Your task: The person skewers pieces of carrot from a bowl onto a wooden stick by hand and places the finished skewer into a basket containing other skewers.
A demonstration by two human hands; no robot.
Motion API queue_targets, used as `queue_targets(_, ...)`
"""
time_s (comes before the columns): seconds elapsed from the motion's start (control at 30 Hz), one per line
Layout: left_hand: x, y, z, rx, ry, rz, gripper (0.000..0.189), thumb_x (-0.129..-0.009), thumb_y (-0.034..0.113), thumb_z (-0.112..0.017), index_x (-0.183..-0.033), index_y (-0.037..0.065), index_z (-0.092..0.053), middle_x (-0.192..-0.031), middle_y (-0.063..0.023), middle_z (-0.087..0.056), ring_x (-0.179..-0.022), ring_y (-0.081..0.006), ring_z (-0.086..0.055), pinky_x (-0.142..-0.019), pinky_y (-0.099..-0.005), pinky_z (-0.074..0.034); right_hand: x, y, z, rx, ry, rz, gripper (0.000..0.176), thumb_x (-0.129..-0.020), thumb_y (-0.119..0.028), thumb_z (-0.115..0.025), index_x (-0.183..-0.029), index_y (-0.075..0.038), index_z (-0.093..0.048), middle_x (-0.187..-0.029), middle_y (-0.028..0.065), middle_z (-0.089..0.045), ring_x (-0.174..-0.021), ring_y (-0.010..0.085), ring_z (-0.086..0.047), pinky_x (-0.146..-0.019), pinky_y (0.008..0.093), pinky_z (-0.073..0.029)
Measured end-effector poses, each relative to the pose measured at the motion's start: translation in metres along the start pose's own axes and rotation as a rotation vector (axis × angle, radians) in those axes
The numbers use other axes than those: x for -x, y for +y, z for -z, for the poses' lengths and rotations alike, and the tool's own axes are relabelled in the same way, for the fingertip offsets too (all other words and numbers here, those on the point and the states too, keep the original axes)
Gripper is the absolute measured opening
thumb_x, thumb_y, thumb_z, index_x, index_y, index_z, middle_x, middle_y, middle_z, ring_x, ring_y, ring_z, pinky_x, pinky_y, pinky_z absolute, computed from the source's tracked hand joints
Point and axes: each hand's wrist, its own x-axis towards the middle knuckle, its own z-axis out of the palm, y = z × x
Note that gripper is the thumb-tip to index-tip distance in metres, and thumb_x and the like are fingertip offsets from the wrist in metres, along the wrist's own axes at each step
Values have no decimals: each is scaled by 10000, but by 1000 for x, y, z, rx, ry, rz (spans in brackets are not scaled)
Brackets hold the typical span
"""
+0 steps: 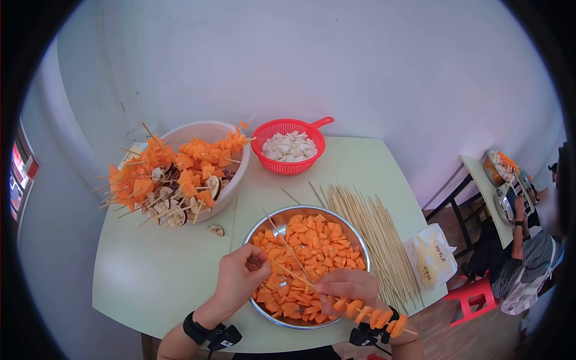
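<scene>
A metal bowl (364,259) full of cut orange carrot pieces (324,240) stands at the table's front. Over its left rim is my left hand (245,271), its fingers curled together near the tip of a skewer; anything between them is too small to make out. My right hand (348,287) grips a wooden skewer threaded with several carrot slices (372,316), which stick out to the lower right. Another thin stick (288,247) lies slanted across the bowl. Many bare wooden skewers (375,240) are spread to the right of the bowl.
A white basket (237,180) holds skewered carrot and eggplant at the back left. Behind the bowl, a red colander (288,167) contains white chunks. A plastic packet (430,257) lies at the right edge. Another person (528,258) sits at a far-right table near a red stool (473,299).
</scene>
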Motion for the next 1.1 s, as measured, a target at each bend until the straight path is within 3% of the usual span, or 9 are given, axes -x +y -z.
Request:
queue_targets(0.07,0,-3,-1,3,11,-26,84,-756,33,-626,-792,-14,-566,-689,-36,-603,-612,-69,-570,-579,-193,-468,-1,-2,3,3,10,9,394,-627,52,-650,-980,-93,-551,-747,95,-628,-638,200,-638,-530,265,-509)
queue_targets(0.13,-1,-3,-1,9,20,-54,94,-749,38,-634,-788,-15,-567,-686,-39,-605,-608,-71,-570,-578,-193,-468,-5,-10,15,75,-112,-225,382,-649,66,-617,-992,-90,-550,-754,97,-630,-654,188,-638,-541,259,-504)
queue_targets(0.23,-3,-4,4,44,4,7,98,-745,39,-640,-787,-15,-570,-685,-37,-603,-614,-68,-566,-584,-192,-469,6,-6,13,-99,88,-200,366,-674,81,-584,-998,-85,-548,-784,115,-638,-676,182,-636,-557,255,-498)
queue_targets(0.47,-3,-2,4,95,25,-35,89,-749,29,-640,-798,-16,-583,-702,-24,-605,-623,-55,-558,-577,-185,-468,4,-9,12,-125,58,-233,356,-701,89,-558,-1007,-91,-537,-819,123,-642,-681,173,-633,-564,243,-492)
queue_targets(0.67,-2,-2,3,99,7,-31,80,-752,26,-637,-800,-15,-588,-704,-23,-607,-619,-56,-567,-578,-184,-472,7,-3,7,-134,89,-198,364,-701,89,-566,-1017,-89,-532,-824,124,-642,-676,172,-630,-559,247,-494)
queue_targets(0.73,-1,-1,3,100,6,-31,80,-752,27,-638,-799,-15,-589,-703,-24,-607,-618,-56,-568,-577,-184,-473,7,1,2,-148,150,-161,323,-657,24,-661,-947,-79,-561,-741,90,-641,-623,203,-646,-527,259,-513)
queue_targets(0.87,-1,-2,2,108,4,-12,83,-748,29,-638,-795,-17,-587,-700,-27,-608,-618,-59,-570,-574,-187,-474,8,1,1,-47,79,-156,278,-658,2,-667,-914,-69,-582,-727,91,-634,-606,200,-637,-518,257,-509)
queue_targets(1.03,-1,-2,0,58,46,-52,95,-741,36,-640,-796,-20,-587,-696,-34,-610,-619,-65,-575,-577,-190,-477,1,4,-5,-7,93,123,304,-636,-28,-714,-919,-22,-604,-749,106,-622,-590,197,-615,-494,236,-492)
queue_targets(1.1,-1,-1,-1,60,74,-41,79,-747,27,-641,-777,-9,-578,-696,-6,-589,-628,-43,-528,-575,-178,-435,2,6,-7,-7,94,137,325,-630,-28,-720,-933,-12,-603,-763,114,-621,-591,196,-613,-493,233,-488)
